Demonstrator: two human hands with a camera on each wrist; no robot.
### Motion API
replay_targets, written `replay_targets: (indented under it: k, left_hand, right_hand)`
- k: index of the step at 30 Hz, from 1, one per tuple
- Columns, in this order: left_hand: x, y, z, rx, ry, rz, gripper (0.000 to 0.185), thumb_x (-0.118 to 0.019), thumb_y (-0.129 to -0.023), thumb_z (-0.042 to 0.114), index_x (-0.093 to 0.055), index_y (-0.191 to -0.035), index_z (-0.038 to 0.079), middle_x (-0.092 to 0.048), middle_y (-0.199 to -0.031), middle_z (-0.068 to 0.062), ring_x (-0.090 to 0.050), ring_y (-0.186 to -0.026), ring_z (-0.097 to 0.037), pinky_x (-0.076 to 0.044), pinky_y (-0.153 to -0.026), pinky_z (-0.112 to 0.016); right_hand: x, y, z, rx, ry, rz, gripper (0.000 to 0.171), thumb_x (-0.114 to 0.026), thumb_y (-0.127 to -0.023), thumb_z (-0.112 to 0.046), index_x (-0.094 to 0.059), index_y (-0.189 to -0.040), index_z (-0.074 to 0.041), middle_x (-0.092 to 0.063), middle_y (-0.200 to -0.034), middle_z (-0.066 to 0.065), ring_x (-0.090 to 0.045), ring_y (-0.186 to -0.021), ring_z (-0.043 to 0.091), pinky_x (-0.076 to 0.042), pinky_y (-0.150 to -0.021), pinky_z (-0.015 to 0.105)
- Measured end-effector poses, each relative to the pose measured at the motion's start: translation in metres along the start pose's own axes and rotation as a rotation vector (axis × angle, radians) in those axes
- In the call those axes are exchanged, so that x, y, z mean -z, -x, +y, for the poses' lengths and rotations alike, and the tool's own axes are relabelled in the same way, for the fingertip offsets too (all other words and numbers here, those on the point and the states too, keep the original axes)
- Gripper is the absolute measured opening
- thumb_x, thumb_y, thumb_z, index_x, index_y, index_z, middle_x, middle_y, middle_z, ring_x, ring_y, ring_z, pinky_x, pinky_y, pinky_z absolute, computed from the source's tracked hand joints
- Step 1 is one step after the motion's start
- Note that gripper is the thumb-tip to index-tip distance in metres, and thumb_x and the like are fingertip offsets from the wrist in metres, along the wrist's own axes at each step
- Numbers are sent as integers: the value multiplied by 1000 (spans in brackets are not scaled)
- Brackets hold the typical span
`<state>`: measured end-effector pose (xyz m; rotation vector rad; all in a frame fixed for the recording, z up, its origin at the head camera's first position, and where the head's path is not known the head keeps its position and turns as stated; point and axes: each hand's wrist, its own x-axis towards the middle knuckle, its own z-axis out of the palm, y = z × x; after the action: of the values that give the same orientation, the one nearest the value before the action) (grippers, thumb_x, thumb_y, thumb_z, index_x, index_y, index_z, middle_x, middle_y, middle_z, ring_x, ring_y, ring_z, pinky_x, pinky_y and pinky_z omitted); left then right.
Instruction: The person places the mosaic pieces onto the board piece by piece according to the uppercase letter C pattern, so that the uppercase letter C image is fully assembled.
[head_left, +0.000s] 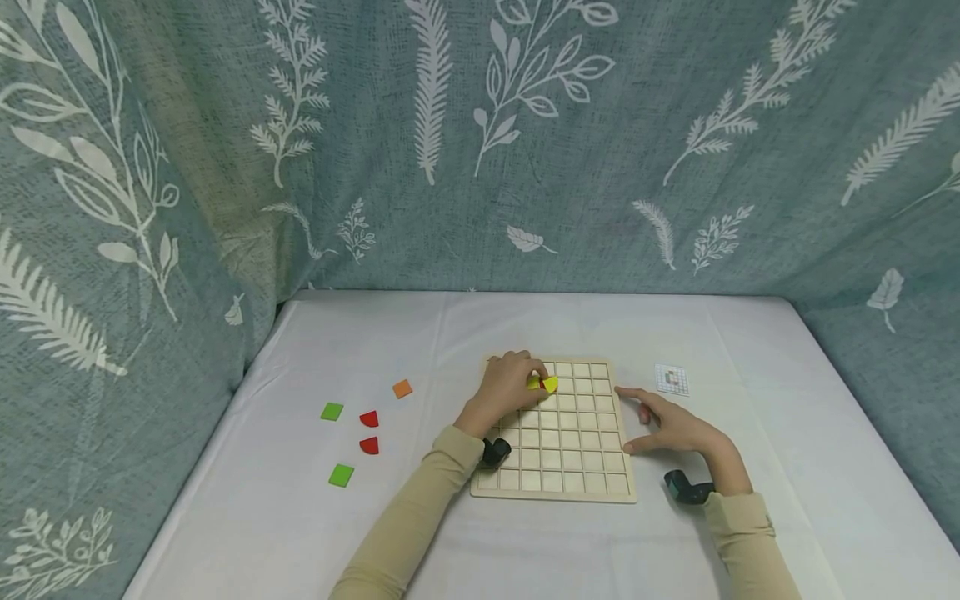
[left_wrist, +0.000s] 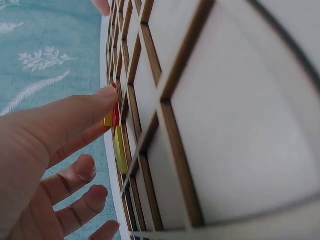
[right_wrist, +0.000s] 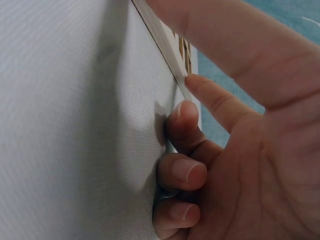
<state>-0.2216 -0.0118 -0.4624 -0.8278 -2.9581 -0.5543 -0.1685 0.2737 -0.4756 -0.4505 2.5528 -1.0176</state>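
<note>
Gridded wooden board [head_left: 572,437], one: pale, square-celled, raised rim, lying flat on the white-covered bench [head_left: 225,517] before me. Left hand [head_left: 510,385]: reaches over the board toward its far side; I see thumb and forefinger pinching a small red piece [head_left: 542,386], the other fingers apart and loosely bent. Yellow pieces, two, either side of the red: one [head_left: 552,384] to its right, the other [head_left: 533,382] to its left; whether the red is fully seated, I cannot tell. Right hand [head_left: 678,427]: thumb and forefinger spread and extended to the board's right edge, remaining fingers curled in loosely.

Left of the board, I count five loose pieces: orange square [head_left: 402,389], one; red quarter-circles [head_left: 369,446], two; green squares [head_left: 341,476], two. Right of the board, beyond the right hand: printed grid card [head_left: 671,379], one, with a small coloured pattern. Backdrop: blue-green leaf-patterned curtain [head_left: 450,225].
</note>
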Motion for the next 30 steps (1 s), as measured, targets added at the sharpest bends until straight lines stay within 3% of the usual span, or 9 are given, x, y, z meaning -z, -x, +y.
replay_targets:
  k: [8, 16, 22, 30]
  left_hand:
    - [0, -2, 6, -3, -4, 9, 25, -71, -80, 38, -70, -97, 19, -61, -90, 1, -54, -79, -18, -43, -79, -40]
    - [0, -1, 7, -5, 21, 4, 19, -71, -80, 37, -69, -88, 19, -59, -85, 1, -50, -74, -17, -41, -76, -38]
    - [-1, -4, 7, -19, 28, -1, 25, -70, -82, 37, -69, -100, 20, -59, -86, 0, -50, -75, -16, -41, -76, -37]
    - [-2, -8, 8, -73, 32, -61, 30, -69, -82, 38, -69, -108, 23, -56, -90, 0, -44, -73, -13, -35, -70, -30]
  right_hand:
    - [0, 0, -1, -3, -1, -1, 92, -83, -66, -31, -36, -141, -7, -37, -85, 5, -32, -72, 17, -28, -61, 25]
    - [0, 1, -2, -8, -12, -2, 91, -83, -66, -30, -36, -142, -8, -37, -85, 5, -31, -72, 17, -28, -61, 26]
    - [0, 2, -3, -15, -24, 1, 91, -83, -66, -29, -36, -142, -8, -38, -85, 5, -31, -71, 17, -28, -61, 26]
    - [-2, 2, -3, -14, -14, 1, 91, -83, -66, -30, -36, -141, -7, -38, -84, 6, -32, -71, 17, -28, -61, 26]
